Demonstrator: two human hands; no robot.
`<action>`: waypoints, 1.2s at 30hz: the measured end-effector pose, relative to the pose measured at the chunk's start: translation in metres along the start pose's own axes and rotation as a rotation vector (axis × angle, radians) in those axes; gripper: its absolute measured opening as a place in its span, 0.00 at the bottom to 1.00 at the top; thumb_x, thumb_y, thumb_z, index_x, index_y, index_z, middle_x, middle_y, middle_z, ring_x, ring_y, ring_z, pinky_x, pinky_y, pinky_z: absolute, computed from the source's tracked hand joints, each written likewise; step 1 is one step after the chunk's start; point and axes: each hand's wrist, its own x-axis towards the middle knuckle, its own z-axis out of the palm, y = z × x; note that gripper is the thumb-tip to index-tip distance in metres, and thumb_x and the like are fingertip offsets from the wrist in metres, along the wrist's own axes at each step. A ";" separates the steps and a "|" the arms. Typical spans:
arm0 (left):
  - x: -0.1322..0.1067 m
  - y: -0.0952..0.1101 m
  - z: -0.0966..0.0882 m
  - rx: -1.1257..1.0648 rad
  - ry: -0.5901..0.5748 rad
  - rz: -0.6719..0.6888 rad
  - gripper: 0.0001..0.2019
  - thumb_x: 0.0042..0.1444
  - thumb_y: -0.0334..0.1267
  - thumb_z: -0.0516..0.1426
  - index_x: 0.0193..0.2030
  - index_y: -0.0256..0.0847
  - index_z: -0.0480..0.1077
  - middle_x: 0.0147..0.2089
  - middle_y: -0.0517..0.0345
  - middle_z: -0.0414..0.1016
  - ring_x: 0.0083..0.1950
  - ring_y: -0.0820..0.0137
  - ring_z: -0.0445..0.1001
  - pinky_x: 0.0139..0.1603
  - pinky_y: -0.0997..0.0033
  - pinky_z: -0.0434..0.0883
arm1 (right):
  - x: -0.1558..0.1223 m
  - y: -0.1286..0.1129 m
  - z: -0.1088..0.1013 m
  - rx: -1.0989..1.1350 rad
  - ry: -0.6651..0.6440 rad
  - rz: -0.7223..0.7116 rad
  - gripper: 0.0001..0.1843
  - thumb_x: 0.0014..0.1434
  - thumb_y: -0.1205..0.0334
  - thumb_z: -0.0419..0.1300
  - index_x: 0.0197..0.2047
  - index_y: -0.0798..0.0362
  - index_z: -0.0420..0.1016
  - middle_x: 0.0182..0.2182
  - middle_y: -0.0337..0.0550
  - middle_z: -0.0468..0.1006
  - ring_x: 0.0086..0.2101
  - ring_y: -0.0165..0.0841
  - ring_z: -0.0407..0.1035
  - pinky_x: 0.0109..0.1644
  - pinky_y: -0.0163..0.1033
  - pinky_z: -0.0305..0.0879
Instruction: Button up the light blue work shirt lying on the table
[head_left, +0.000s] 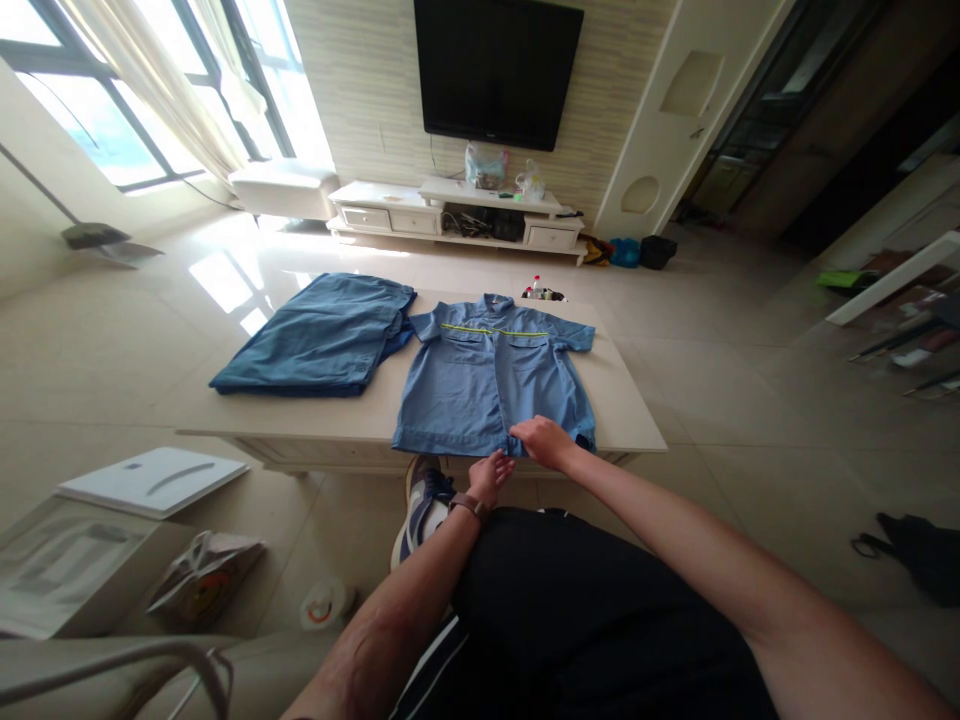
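Item: blue short-sleeved work shirt (480,385), with a yellow stripe across the chest and two breast pockets. It lies spread flat, front up, on a low pale table (337,415), collar toward the far edge and hem at the near edge.

Left hand (491,472): at the near table edge just below the hem, by the front opening; its fingers point up and touch the cloth. Whether they pinch it cannot be told. A dark band (469,506) sits on the wrist.

Right hand (541,440): palm down on the hem, just right of the front opening, fingers bent onto the fabric. Whether they have closed on a fold cannot be told.

Beside the shirt, to the left: a folded blue garment (319,340), its corner touching the shirt's sleeve.

Far table edge: small bottles (540,292).

Under the table edge: a blue and white shoe (424,505).

Background: a wall-mounted television (499,65) above a white cabinet (390,215)
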 end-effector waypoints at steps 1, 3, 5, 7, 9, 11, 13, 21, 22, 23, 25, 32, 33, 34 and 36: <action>0.000 0.000 0.000 -0.002 -0.011 0.005 0.04 0.63 0.29 0.64 0.39 0.30 0.73 0.33 0.46 0.80 0.30 0.68 0.82 0.31 0.76 0.77 | 0.000 0.000 -0.001 -0.003 -0.001 0.001 0.16 0.63 0.78 0.53 0.49 0.56 0.76 0.45 0.51 0.83 0.47 0.40 0.75 0.49 0.41 0.60; 0.001 0.000 0.001 -0.010 -0.021 0.022 0.05 0.61 0.29 0.65 0.39 0.32 0.72 0.33 0.47 0.80 0.29 0.69 0.82 0.31 0.76 0.77 | 0.000 -0.001 -0.001 -0.003 -0.003 0.004 0.16 0.63 0.78 0.53 0.49 0.56 0.76 0.45 0.51 0.83 0.47 0.40 0.75 0.49 0.41 0.60; 0.002 0.000 0.002 -0.019 -0.025 0.046 0.07 0.59 0.28 0.66 0.38 0.32 0.72 0.32 0.49 0.80 0.29 0.69 0.82 0.31 0.76 0.77 | -0.001 -0.001 -0.001 0.002 -0.006 0.009 0.16 0.63 0.77 0.53 0.49 0.56 0.76 0.44 0.51 0.83 0.46 0.40 0.75 0.49 0.41 0.60; 0.003 -0.001 0.003 -0.025 -0.037 0.077 0.08 0.57 0.28 0.68 0.36 0.32 0.72 0.31 0.50 0.80 0.30 0.69 0.82 0.32 0.76 0.77 | -0.001 -0.001 0.000 0.016 -0.010 0.017 0.15 0.63 0.76 0.54 0.48 0.56 0.77 0.44 0.52 0.83 0.46 0.40 0.75 0.50 0.41 0.60; 0.003 -0.001 0.004 -0.027 -0.062 0.116 0.08 0.55 0.27 0.69 0.34 0.32 0.73 0.30 0.50 0.79 0.30 0.70 0.82 0.32 0.77 0.76 | -0.001 -0.001 0.002 0.040 -0.012 0.031 0.14 0.63 0.76 0.55 0.46 0.56 0.79 0.44 0.51 0.83 0.46 0.40 0.76 0.50 0.40 0.61; 0.002 -0.001 0.005 -0.023 -0.094 0.156 0.08 0.54 0.28 0.69 0.32 0.31 0.74 0.29 0.51 0.79 0.30 0.70 0.81 0.31 0.78 0.75 | 0.000 -0.001 0.004 0.075 -0.007 0.056 0.14 0.63 0.76 0.56 0.45 0.55 0.80 0.44 0.51 0.83 0.46 0.40 0.76 0.51 0.40 0.61; 0.002 -0.001 0.006 -0.014 -0.122 0.189 0.09 0.52 0.30 0.71 0.30 0.30 0.75 0.28 0.51 0.79 0.30 0.70 0.81 0.30 0.77 0.74 | 0.002 -0.002 0.005 0.121 0.011 0.099 0.14 0.64 0.74 0.56 0.46 0.54 0.81 0.45 0.49 0.84 0.47 0.39 0.76 0.51 0.39 0.63; 0.006 -0.002 0.005 0.060 -0.180 0.295 0.16 0.41 0.39 0.75 0.29 0.30 0.78 0.25 0.52 0.79 0.26 0.72 0.78 0.27 0.77 0.71 | 0.011 -0.005 0.016 0.314 0.134 0.313 0.14 0.67 0.68 0.56 0.45 0.51 0.83 0.44 0.45 0.86 0.46 0.37 0.79 0.49 0.36 0.67; 0.007 -0.002 0.004 0.071 -0.184 0.302 0.16 0.41 0.40 0.75 0.28 0.30 0.79 0.23 0.52 0.78 0.26 0.71 0.77 0.27 0.77 0.70 | 0.012 -0.005 0.017 0.333 0.149 0.330 0.14 0.67 0.68 0.56 0.45 0.51 0.83 0.44 0.44 0.86 0.45 0.37 0.79 0.48 0.35 0.66; 0.007 -0.003 0.004 0.081 -0.187 0.308 0.16 0.40 0.41 0.75 0.28 0.30 0.79 0.22 0.52 0.78 0.26 0.71 0.77 0.26 0.77 0.69 | 0.012 -0.004 0.019 0.351 0.162 0.346 0.13 0.66 0.69 0.56 0.44 0.51 0.83 0.43 0.44 0.86 0.45 0.37 0.79 0.47 0.35 0.66; 0.008 -0.004 0.004 0.092 -0.192 0.320 0.17 0.40 0.42 0.76 0.27 0.30 0.79 0.22 0.52 0.77 0.26 0.70 0.77 0.26 0.77 0.68 | 0.012 -0.003 0.021 0.382 0.185 0.373 0.13 0.66 0.68 0.57 0.43 0.51 0.83 0.41 0.44 0.86 0.43 0.36 0.79 0.47 0.35 0.66; 0.008 -0.004 0.004 0.057 -0.193 0.351 0.19 0.40 0.45 0.76 0.30 0.30 0.79 0.24 0.53 0.78 0.26 0.74 0.75 0.28 0.78 0.69 | 0.011 0.000 0.025 0.446 0.215 0.425 0.13 0.66 0.67 0.56 0.40 0.50 0.84 0.37 0.44 0.86 0.38 0.36 0.77 0.43 0.35 0.65; 0.009 -0.003 0.004 0.047 -0.183 0.352 0.19 0.41 0.45 0.76 0.30 0.31 0.79 0.24 0.54 0.78 0.25 0.74 0.75 0.28 0.78 0.69 | 0.011 0.000 0.025 0.451 0.215 0.427 0.13 0.65 0.67 0.56 0.40 0.50 0.84 0.36 0.44 0.86 0.38 0.36 0.77 0.43 0.35 0.65; 0.009 -0.003 0.004 0.036 -0.170 0.352 0.19 0.41 0.44 0.76 0.30 0.31 0.78 0.25 0.54 0.78 0.26 0.75 0.75 0.28 0.78 0.70 | 0.011 0.000 0.025 0.455 0.214 0.428 0.13 0.65 0.67 0.57 0.40 0.50 0.84 0.36 0.44 0.85 0.38 0.36 0.77 0.44 0.35 0.65; 0.010 -0.003 0.003 0.012 -0.143 0.348 0.18 0.43 0.44 0.75 0.31 0.32 0.77 0.28 0.53 0.79 0.27 0.74 0.77 0.28 0.78 0.70 | 0.011 0.000 0.025 0.461 0.210 0.426 0.13 0.64 0.68 0.57 0.40 0.50 0.84 0.36 0.44 0.86 0.38 0.36 0.77 0.44 0.35 0.65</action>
